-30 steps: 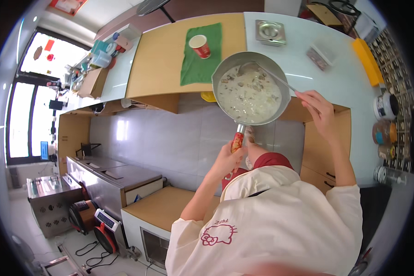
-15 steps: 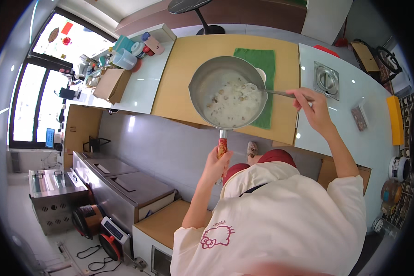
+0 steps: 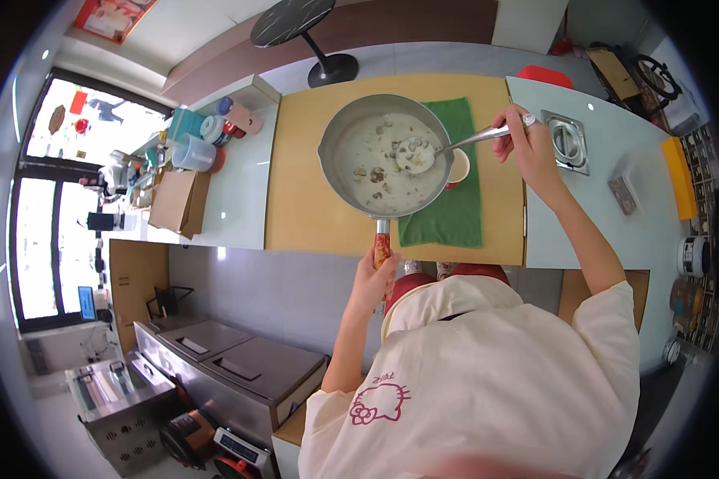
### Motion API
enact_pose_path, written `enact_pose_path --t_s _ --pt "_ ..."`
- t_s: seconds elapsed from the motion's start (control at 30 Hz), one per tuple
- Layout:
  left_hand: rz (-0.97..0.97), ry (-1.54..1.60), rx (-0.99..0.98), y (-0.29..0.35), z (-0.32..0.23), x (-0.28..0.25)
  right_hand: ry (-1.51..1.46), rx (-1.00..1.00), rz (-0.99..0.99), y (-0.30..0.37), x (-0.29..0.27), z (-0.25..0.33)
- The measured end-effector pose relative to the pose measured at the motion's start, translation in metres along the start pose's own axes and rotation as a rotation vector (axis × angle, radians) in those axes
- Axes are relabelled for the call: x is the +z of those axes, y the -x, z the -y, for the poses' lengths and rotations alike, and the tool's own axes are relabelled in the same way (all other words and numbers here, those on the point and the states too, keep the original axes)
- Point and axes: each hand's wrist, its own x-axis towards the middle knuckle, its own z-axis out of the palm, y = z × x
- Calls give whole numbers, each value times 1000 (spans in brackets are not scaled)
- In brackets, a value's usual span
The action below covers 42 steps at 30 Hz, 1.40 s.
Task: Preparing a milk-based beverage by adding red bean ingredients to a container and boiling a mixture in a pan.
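Note:
My left hand [image 3: 374, 279] is closed round the red patterned handle [image 3: 382, 242] of a deep grey saucepan [image 3: 339, 185]. A milky white soup [image 3: 365, 144] with brown and grey bits fills its lower part. My right hand [image 3: 529, 156] grips the upper end of a metal ladle [image 3: 473, 139]. The ladle's bowl is over the right half of the pan, holding white liquid and several dark pieces. Close to the pan's right rim stands a pale cup [image 3: 458, 168], partly covered by the pan, on a green cloth [image 3: 461, 215].
Beneath these lies a wooden board [image 3: 295, 160], flanked by pale countertops. At the left are a cardboard box [image 3: 179, 199] and several containers. A round metal lid [image 3: 567, 145] and a clear plastic box [image 3: 631, 188] are on the right. Metal-topped cabinets [image 3: 248, 363] stand lower left.
The ladle's bowl has come up from the soup near the pan's right side and now shows full. My right hand has risen slightly. More of the cup shows, and the whole view has shifted.

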Motion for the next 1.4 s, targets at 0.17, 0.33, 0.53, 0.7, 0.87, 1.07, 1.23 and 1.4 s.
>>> enact_pose_path --t_s 0.17,0.33,0.53,0.7,0.87,1.07,1.23,1.4 --pt "55 -37 2 -13 -12 -10 26 1 -55 -4 6 0" --pt "106 -55 -21 -23 -15 -17 58 -12 -90 -6 7 -2" --pt "135 -38 -31 -34 -13 -22 66 -29 -173 -3 3 6" --pt "126 -41 -38 -48 -11 -31 79 -51 -228 4 -7 10" --pt "38 -40 -42 -63 -3 -49 111 -39 -261 14 -11 4" --pt "-46 -42 -42 -69 2 -67 176 94 -301 42 -2 -41" --pt "-61 -8 -43 -68 1 -75 437 -109 -137 82 16 -86" --pt "-74 13 -37 -64 -2 -77 721 -311 157 114 14 -88"
